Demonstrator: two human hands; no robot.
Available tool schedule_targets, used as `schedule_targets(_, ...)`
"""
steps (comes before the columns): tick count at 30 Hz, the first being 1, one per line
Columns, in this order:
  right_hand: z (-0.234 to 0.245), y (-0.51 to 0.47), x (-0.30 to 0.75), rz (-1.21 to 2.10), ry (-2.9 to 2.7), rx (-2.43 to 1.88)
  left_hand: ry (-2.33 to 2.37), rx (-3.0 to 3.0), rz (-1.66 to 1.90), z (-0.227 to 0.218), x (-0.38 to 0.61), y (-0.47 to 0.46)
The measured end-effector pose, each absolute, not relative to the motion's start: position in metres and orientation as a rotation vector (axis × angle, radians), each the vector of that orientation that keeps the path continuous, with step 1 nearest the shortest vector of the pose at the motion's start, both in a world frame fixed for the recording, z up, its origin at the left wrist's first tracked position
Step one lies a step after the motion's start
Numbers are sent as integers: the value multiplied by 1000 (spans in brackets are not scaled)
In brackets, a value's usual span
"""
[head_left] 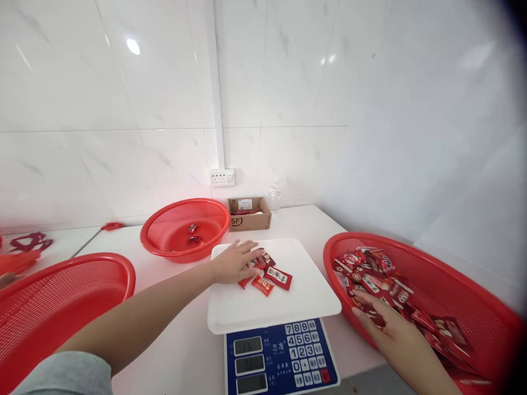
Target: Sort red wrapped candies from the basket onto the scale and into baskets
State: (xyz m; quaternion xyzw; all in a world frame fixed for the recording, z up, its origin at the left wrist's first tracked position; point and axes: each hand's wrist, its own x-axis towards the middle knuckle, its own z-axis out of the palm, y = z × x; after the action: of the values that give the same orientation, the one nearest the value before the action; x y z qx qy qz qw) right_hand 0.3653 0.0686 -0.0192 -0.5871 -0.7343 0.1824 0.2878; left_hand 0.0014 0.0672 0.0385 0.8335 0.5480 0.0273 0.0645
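A person's bare left hand reaches palm-down over a flat white plastic tray at the centre of the frame, its fingers spread and directed right, above and beside a small cluster of red packets. Nearest the tray's middle, a dark-red rectangular packet with a white label lies flat, its long axis sloping from upper left to lower right. A smaller orange-red packet, just left of and below it, slants the same way. The tray tops a blue-and-white digital scale at lower centre. At lower right, the right hand dips into a large red oval plastic basket heaped with glossy red packets; thumb and forefinger stand apart, but whether the other fingers hold anything cannot be told. The white tabletop carries two more red baskets: one at left, another left of centre with a few packets inside. Beside that one sits a brown open-topped cardboard box. Behind, a grey-veined white tiled wall holds a white socket panel.
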Motion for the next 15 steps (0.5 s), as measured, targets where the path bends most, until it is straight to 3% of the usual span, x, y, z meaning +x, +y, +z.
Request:
schedule_targets(6,-32,78,374,525,-2002,-1554,2281,2006,42,42,-97,51)
schedule_targets(15,-58,91,384,275,-2041,-1445,2447,1544,-109,46,-198,-12)
